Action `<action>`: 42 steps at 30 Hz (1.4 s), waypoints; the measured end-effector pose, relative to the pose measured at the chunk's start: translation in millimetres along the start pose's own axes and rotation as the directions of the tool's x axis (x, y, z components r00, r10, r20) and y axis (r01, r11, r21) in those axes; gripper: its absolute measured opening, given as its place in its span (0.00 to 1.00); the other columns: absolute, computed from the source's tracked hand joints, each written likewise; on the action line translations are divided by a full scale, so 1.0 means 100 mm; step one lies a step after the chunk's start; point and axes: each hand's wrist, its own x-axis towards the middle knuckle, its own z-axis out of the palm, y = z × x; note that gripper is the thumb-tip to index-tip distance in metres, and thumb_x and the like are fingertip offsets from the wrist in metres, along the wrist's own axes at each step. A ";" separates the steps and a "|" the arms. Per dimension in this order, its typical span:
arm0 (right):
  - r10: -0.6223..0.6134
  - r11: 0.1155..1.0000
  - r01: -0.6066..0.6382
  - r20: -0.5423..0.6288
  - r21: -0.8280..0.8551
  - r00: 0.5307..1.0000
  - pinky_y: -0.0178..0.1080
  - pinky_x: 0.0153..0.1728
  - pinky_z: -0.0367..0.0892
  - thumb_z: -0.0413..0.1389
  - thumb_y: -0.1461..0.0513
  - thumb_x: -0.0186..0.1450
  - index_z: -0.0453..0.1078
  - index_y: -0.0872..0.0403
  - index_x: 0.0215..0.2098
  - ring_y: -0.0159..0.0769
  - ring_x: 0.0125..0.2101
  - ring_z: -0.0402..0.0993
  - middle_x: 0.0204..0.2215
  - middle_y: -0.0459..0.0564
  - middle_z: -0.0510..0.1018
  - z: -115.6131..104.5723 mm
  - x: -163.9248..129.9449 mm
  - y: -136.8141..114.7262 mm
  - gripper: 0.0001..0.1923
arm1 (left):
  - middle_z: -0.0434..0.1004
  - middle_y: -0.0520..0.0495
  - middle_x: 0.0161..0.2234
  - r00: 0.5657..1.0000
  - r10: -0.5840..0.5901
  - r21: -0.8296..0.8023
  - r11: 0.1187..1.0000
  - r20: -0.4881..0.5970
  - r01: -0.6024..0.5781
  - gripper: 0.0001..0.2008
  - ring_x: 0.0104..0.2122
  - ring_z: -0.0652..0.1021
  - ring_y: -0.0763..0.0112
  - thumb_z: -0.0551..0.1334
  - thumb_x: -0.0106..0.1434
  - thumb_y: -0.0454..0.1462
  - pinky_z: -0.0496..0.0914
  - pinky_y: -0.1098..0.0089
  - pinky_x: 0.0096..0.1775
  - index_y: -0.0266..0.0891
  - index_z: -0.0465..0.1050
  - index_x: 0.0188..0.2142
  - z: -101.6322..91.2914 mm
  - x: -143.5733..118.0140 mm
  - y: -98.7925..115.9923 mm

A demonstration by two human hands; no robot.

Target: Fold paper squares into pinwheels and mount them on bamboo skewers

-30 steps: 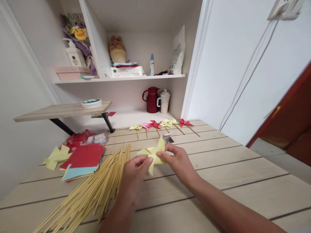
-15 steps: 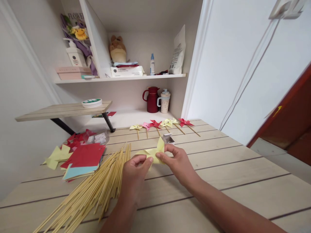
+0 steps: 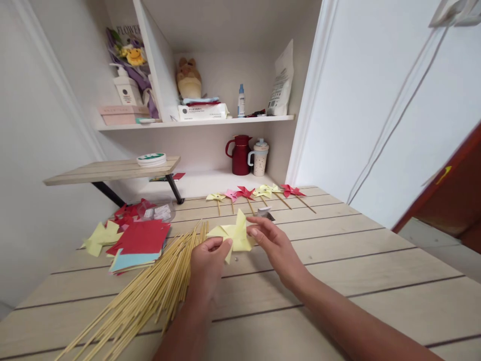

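Yellow paper pinwheel (image 3: pixel 233 234) sits just above the wooden table (image 3: pixel 338 271), pinched at its lower left edge by the left hand (image 3: pixel 208 263), fingers closed on the paper. Beside it the right hand (image 3: pixel 274 243) is loosely open, fingertips touching the pinwheel's right edge. Bamboo skewers (image 3: pixel 150 291) fan out to the left, next to a stack of red and blue paper squares (image 3: pixel 137 245). Finished pinwheels on sticks (image 3: pixel 259 193) lie in a row farther back, before a shelf holding a red jug (image 3: pixel 239 155)
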 end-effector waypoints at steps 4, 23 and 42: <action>0.036 0.998 -0.038 -0.065 -0.041 0.997 0.43 0.45 0.67 0.56 0.48 0.64 0.69 0.51 0.51 0.42 0.41 0.74 0.36 0.51 0.79 -0.04 0.04 0.11 0.22 | 0.80 0.48 0.26 0.997 -0.031 -0.109 0.994 -0.071 0.023 0.13 0.28 0.78 0.66 0.72 0.45 0.42 0.69 0.69 0.33 0.35 0.81 0.28 -0.07 0.07 -0.07; 0.071 0.860 0.041 0.198 -0.509 0.978 0.36 0.29 0.61 0.60 0.57 0.59 0.79 0.51 0.38 0.34 0.26 0.68 0.26 0.45 0.77 0.00 0.06 0.43 0.10 | 0.80 0.50 0.29 0.979 0.060 -0.269 0.957 -0.193 -0.111 0.12 0.32 0.77 0.67 0.69 0.51 0.41 0.68 0.71 0.36 0.36 0.80 0.32 -0.03 0.04 -0.03; 0.319 0.735 0.136 0.515 -0.664 0.796 0.34 0.27 0.59 0.58 0.67 0.54 0.75 0.51 0.21 0.33 0.24 0.68 0.21 0.44 0.76 -0.21 0.30 0.10 0.07 | 0.78 0.51 0.28 0.988 0.041 -0.165 0.984 -0.147 -0.065 0.12 0.32 0.75 0.66 0.69 0.50 0.44 0.67 0.71 0.35 0.38 0.80 0.30 -0.01 0.10 -0.17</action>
